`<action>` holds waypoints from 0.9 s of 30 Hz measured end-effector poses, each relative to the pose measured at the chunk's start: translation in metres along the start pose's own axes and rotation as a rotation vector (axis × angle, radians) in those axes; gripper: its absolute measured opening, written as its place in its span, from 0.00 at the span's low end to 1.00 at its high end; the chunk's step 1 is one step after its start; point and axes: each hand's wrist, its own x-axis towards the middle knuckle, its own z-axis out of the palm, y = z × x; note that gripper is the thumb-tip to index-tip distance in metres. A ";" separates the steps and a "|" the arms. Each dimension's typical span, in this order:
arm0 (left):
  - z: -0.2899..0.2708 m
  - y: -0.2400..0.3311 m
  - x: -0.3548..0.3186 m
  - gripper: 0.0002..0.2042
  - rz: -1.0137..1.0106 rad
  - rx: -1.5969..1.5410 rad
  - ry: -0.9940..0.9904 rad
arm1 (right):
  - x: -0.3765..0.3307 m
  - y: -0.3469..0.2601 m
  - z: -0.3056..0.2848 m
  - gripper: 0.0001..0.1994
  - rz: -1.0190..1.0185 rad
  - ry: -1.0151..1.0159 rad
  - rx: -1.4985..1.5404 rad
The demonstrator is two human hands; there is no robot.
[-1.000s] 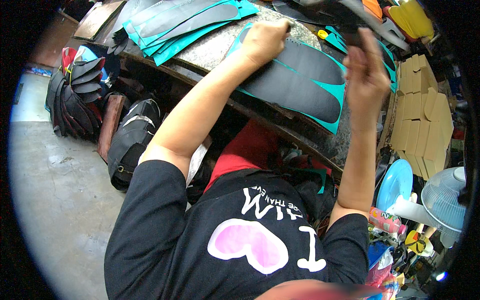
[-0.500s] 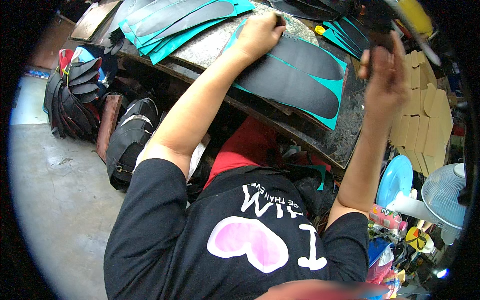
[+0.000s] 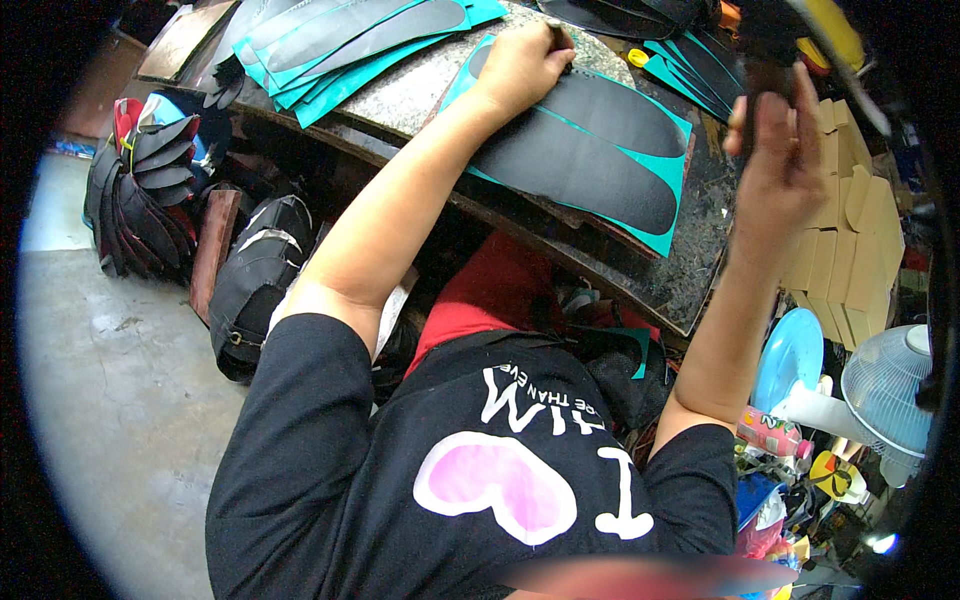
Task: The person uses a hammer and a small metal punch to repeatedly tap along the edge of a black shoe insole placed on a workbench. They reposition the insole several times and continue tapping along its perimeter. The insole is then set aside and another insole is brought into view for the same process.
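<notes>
My left hand [image 3: 522,68] is closed and rests on a teal sheet [image 3: 662,240] bearing two black insole shapes [image 3: 590,170]. A short dark end of something, perhaps a punch, shows at its fingers [image 3: 560,42]; the rest is hidden. A line of small marks runs along the upper insole shape's edge beside that hand. To the right, my right hand [image 3: 785,165] is raised above the bench, wrapped round a dark, thick tool [image 3: 765,70] that looks like a hammer, its upper part dim and blurred.
A stack of similar teal sheets [image 3: 325,95] lies at the bench's far left; more sheets [image 3: 690,75] lie at the far right. Bundled black pieces [image 3: 150,200] and a black bag [image 3: 258,275] stand left. Cardboard boxes [image 3: 845,250] and a white fan [image 3: 888,385] stand right.
My right hand and its tool have shifted very slightly and look less smeared. My left hand stays in place on the sheet.
</notes>
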 end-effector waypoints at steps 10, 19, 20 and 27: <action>0.015 -0.006 0.002 0.07 -0.434 -0.550 0.022 | 0.003 0.025 -0.023 0.18 0.292 -0.186 -0.259; 0.018 0.019 -0.004 0.10 0.124 0.144 -0.085 | -0.009 0.006 0.009 0.19 0.035 -0.189 -0.358; 0.018 0.020 -0.003 0.11 0.156 0.193 -0.142 | -0.013 0.017 0.013 0.19 0.113 -0.343 -0.596; -0.001 -0.004 0.012 0.06 -0.328 -0.685 0.431 | -0.028 0.044 -0.023 0.20 0.364 -0.290 -0.445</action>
